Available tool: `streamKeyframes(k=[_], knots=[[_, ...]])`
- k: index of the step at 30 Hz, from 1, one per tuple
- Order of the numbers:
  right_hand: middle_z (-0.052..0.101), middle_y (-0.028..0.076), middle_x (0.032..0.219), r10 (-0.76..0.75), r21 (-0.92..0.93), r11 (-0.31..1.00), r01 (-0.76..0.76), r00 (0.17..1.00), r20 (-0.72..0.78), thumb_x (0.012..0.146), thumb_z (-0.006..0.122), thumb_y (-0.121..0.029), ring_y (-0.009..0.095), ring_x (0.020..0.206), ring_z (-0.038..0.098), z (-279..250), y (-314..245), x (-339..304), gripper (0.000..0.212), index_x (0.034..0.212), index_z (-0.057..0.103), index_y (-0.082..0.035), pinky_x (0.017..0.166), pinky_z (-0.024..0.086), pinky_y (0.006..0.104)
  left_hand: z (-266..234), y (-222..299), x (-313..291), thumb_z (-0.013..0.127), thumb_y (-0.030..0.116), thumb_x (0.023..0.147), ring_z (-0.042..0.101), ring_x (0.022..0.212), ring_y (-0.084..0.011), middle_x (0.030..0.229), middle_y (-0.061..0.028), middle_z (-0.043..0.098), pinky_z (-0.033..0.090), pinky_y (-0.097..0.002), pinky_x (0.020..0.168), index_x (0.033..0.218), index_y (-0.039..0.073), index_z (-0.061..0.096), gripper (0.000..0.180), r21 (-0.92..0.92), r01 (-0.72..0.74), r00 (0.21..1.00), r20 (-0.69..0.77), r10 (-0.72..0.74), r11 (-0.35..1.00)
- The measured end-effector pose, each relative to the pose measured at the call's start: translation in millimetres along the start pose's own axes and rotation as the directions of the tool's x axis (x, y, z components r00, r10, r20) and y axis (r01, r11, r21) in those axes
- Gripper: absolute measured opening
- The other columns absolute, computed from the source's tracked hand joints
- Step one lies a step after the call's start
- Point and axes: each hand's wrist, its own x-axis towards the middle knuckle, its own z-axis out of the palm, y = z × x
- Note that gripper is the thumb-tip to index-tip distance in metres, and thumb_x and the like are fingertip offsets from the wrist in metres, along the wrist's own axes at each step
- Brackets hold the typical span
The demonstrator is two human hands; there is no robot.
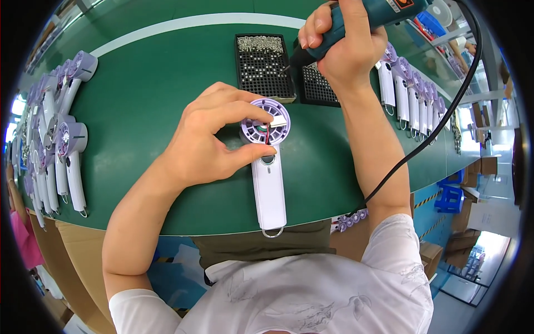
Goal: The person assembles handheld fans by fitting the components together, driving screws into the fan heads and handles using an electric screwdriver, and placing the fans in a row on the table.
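Note:
A handheld fan [271,192] with a white handle and a lilac round head lies on the green table in front of me, its wire loop toward my body. My left hand [214,131] grips it at the head, thumb at the neck and fingers over the rim. Red and dark wires and a small white piece show inside the head. Up at the right, my right hand [353,53] is wrapped round a teal electric screwdriver [375,19] with a black cord. The screwdriver's tip points left, over the black screw tray [264,69] with small silver screws.
Beside that tray stands a second black tray [318,88], partly behind my right hand. Several fans [69,139] are piled on the table's left side, and a row of fans [411,94] lies at the right. The screwdriver's cord [439,128] crosses over my right forearm.

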Motion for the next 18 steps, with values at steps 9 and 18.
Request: streamKeyframes(k=[9, 18], knots=[[0.054, 0.006, 0.061, 0.010, 0.002, 1.000, -0.010, 1.000, 0.017, 0.104, 0.061, -0.025, 0.015, 0.044, 0.051, -1, 3, 0, 0.029, 0.096, 0.062, 0.003, 0.043, 0.045, 0.0307, -1, 0, 0, 0.094, 0.017, 0.066, 0.065, 0.097, -0.0278, 0.111, -0.0131, 0.073, 0.052, -0.0371, 0.084, 0.102, 0.006, 0.075, 0.043, -0.002, 0.014, 1.000, 0.012, -0.014, 1.000], [0.057, 0.006, 0.058, -0.006, -0.096, 0.995, 0.007, 1.000, 0.009, 0.100, 0.067, -0.020, 0.015, 0.042, 0.054, 7, 3, -2, 0.028, 0.084, 0.061, 0.002, 0.041, 0.044, 0.0278, -1, 0, 0, 0.095, 0.016, 0.065, 0.065, 0.099, -0.0268, 0.110, -0.0124, 0.074, 0.054, -0.0375, 0.086, 0.103, 0.007, 0.077, 0.043, -0.026, 0.049, 0.999, 0.013, -0.048, 0.998]])
